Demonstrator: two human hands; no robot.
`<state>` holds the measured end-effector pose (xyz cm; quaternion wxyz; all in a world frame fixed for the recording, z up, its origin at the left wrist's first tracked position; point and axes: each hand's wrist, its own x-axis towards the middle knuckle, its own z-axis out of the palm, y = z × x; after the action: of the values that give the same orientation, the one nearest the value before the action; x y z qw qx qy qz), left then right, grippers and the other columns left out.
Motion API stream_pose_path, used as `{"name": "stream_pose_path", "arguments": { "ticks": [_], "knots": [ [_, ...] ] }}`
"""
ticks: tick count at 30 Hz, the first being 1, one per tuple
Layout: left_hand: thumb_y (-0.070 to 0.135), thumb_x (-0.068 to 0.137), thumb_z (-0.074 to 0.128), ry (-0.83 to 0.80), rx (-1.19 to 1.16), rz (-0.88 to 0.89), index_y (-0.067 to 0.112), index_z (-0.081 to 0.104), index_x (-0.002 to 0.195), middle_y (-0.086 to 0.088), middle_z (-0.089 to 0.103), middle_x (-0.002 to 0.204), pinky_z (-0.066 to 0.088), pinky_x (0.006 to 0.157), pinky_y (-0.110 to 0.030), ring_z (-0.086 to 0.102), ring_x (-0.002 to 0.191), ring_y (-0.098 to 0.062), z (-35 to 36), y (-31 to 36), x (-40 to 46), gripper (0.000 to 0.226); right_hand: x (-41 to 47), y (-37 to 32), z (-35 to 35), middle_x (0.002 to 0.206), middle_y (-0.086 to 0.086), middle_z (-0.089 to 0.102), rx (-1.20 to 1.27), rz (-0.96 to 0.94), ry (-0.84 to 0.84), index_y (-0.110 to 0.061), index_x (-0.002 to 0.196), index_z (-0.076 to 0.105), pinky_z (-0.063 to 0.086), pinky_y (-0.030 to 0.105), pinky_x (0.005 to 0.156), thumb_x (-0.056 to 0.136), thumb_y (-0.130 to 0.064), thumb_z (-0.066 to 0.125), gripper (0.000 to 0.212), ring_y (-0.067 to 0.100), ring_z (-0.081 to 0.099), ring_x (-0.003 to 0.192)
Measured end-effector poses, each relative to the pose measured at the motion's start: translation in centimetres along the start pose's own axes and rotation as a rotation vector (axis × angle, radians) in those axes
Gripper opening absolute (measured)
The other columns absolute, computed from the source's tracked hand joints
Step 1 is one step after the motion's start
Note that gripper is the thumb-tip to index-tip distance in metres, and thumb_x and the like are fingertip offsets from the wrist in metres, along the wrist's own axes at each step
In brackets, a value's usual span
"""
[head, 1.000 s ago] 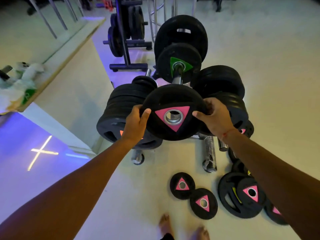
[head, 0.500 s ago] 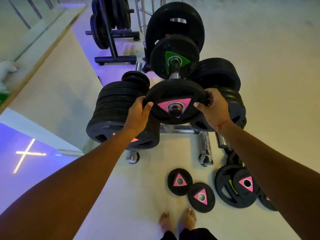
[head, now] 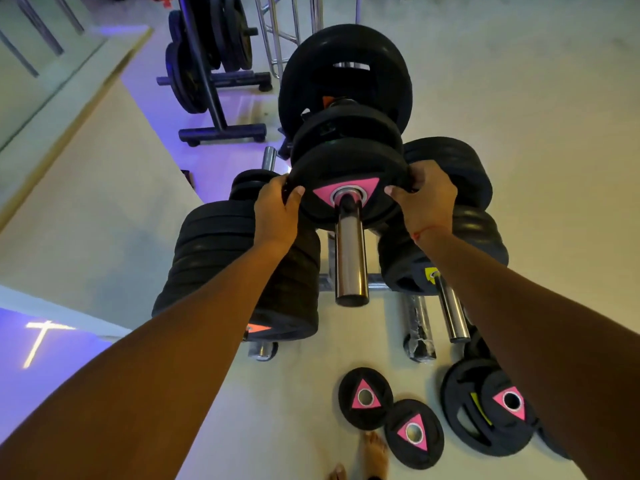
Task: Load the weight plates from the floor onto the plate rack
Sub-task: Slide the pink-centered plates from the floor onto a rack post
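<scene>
A black weight plate with a pink triangle [head: 349, 168] sits threaded on the chrome peg [head: 350, 258] of the plate rack [head: 346, 282], pushed back against other plates. My left hand [head: 275, 209] grips its left rim and my right hand [head: 424, 199] grips its right rim. On the floor lie two small pink-triangle plates [head: 365, 398] [head: 414, 433]. To their right a larger black plate [head: 464, 420] carries another pink-triangle plate [head: 509, 401].
Stacks of black plates fill the rack's left peg [head: 242, 271] and right peg [head: 450, 237]. A big plate [head: 346, 64] hangs at the rack's far end. A second plate tree [head: 211, 74] stands behind. A raised ledge [head: 69, 168] runs along the left. My bare feet [head: 374, 452] are below.
The pink-triangle plate went from being held in front of the peg to being slid well along it, up against the plates behind. Both hands moved forward with it.
</scene>
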<state>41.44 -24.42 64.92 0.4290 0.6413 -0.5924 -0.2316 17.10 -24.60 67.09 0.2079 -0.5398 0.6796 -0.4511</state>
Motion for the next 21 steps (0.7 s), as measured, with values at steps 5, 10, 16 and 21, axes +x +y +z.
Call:
{"name": "stream_pose_path", "arguments": {
  "ticks": [5,10,16,21],
  "knots": [
    [0.029,0.1,0.062,0.081,-0.057,-0.066,0.006,0.061,0.127,-0.002,0.066,0.114,0.046,0.083,-0.005,0.062,0.104,-0.011,1.2,-0.4,2.7,0.036,2.8,0.2,1.6,0.108,0.002,0.066,0.013,0.013,0.008,-0.015,0.112,0.062,0.047,0.009,0.075,0.084,-0.022,0.08,0.034,0.013,0.064,0.095],
    [0.032,0.099,0.063,0.14,-0.071,-0.079,0.006,0.062,0.125,-0.006,0.069,0.116,0.051,0.089,-0.015,0.063,0.102,-0.01,2.1,-0.4,4.4,0.037,4.2,0.3,2.4,0.109,0.002,0.066,0.021,0.037,0.022,-0.018,0.108,0.059,0.045,0.01,0.075,0.084,-0.024,0.08,0.032,0.013,0.064,0.096],
    [0.032,0.1,0.062,0.127,-0.059,-0.087,0.005,0.059,0.127,-0.007,0.067,0.12,0.042,0.078,0.003,0.058,0.101,-0.005,2.4,-0.3,4.8,0.038,4.2,0.6,2.5,0.107,0.002,0.065,0.029,0.032,0.026,-0.016,0.107,0.059,0.049,0.014,0.079,0.085,-0.025,0.079,0.031,0.012,0.063,0.093],
    [0.03,0.103,0.057,0.079,-0.043,-0.101,0.008,0.054,0.138,-0.008,0.064,0.13,0.042,0.084,-0.003,0.059,0.114,-0.012,2.4,0.2,3.5,0.042,3.6,0.3,2.0,0.111,0.001,0.066,0.04,0.035,-0.008,-0.015,0.114,0.061,0.053,0.02,0.088,0.088,-0.019,0.076,0.031,0.01,0.063,0.098]
  ]
}}
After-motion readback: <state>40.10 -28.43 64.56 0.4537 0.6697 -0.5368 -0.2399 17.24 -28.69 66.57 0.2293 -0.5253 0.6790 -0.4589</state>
